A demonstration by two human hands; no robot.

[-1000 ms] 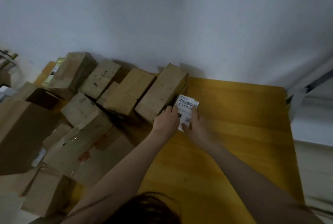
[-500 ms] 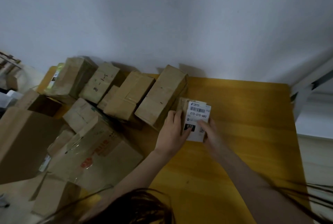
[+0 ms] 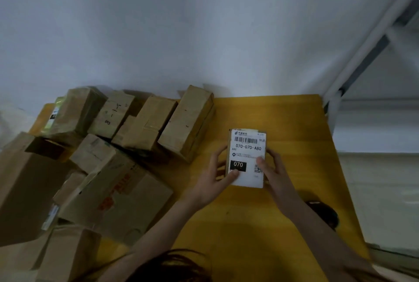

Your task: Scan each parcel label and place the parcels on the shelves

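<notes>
Right of centre in the frame, the small parcel (image 3: 246,159) sits label-up over the yellow worktop (image 3: 294,123), the left hand (image 3: 212,182) and right hand (image 3: 275,174) each gripping a side, fingers curled round its edges. Judged step: presenting the label; next calls for a scanner, possibly the dark object (image 3: 324,213) at lower right, half hidden. Shelves barely show at upper right.

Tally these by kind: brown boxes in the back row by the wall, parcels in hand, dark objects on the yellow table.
Back-row brown boxes: 4
Parcel held by left hand and right hand: 1
Dark object on yellow table: 1
Total: 6
</notes>
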